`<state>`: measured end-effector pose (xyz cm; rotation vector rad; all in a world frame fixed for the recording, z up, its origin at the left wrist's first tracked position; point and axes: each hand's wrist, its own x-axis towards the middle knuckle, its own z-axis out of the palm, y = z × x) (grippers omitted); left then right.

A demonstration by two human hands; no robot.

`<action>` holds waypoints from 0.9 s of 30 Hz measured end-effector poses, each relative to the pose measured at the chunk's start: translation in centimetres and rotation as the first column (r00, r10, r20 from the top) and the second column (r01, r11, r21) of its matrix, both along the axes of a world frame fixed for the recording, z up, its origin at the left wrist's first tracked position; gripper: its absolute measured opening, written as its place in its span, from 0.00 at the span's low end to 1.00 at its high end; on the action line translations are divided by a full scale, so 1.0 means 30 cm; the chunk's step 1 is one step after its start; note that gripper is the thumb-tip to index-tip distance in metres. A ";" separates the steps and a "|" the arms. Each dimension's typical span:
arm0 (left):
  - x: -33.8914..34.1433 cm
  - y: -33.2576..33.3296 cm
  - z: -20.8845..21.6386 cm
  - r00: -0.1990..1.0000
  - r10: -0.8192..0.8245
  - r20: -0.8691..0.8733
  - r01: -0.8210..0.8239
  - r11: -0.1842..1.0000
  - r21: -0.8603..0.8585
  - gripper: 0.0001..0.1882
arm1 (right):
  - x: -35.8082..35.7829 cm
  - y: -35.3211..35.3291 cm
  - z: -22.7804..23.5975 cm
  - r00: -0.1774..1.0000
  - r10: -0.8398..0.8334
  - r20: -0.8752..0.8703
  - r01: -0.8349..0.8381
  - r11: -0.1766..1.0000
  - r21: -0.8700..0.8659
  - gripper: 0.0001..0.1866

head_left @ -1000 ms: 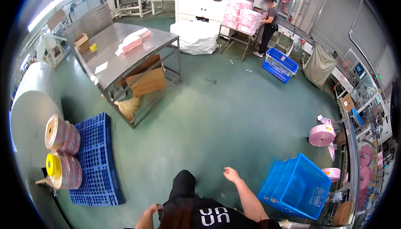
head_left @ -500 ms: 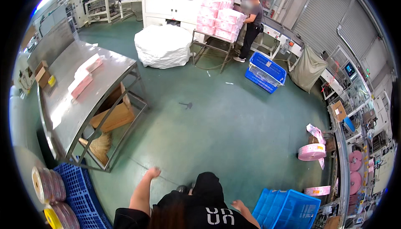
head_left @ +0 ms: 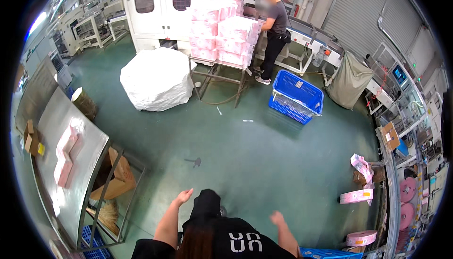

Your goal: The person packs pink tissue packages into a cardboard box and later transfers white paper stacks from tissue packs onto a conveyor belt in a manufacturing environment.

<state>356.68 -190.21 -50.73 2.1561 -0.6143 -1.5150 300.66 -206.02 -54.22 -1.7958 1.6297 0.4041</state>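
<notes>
My left hand (head_left: 184, 196) is raised over the green floor in front of my body, fingers stretched out with nothing in them. To the right, my right hand (head_left: 277, 218) hangs low in front of me; motion smears its fingers and I see no object in it. Neither hand touches anything. Nearest on the left is a steel table (head_left: 92, 141) with pink-and-white packs (head_left: 64, 160) on its top. At the lower right, a blue crate (head_left: 330, 253) shows only its edge. Beyond it lie rolls of pink printed film (head_left: 356, 196).
Ahead stand a white sack (head_left: 156, 77), a stand stacked with pink packs (head_left: 231, 34), and a blue basket (head_left: 297, 91). A co-worker (head_left: 275, 37) works at the conveyor. Machines line the right side. A cardboard box (head_left: 123, 176) and broom (head_left: 108, 215) are under the steel table.
I have moved forward: the stack, sack and basket look nearer, while the steel table and blue crate have slid back toward the lower edge. Both hands have swung forward.
</notes>
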 end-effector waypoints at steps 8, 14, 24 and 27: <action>0.288 -0.442 -0.092 0.774 0.598 -0.206 -0.558 0.799 0.224 0.45 | 0.763 -1.168 0.420 0.928 0.049 0.370 -0.004 0.993 -0.119 0.30; 0.539 -1.417 -0.060 0.795 0.535 -0.288 -0.528 0.842 0.107 0.49 | 0.811 -1.637 0.478 0.930 0.297 0.215 -0.286 0.955 -0.081 0.33; 0.773 -3.068 0.282 0.547 0.480 -0.686 -0.766 0.618 -0.179 0.67 | 0.840 -2.722 0.739 0.946 0.203 0.252 -0.146 0.963 -0.227 0.33; 0.886 -3.306 0.323 0.455 0.485 -0.747 -0.840 0.512 -0.179 0.71 | 1.103 -3.152 0.888 0.863 0.379 0.333 -0.226 0.881 -0.416 0.32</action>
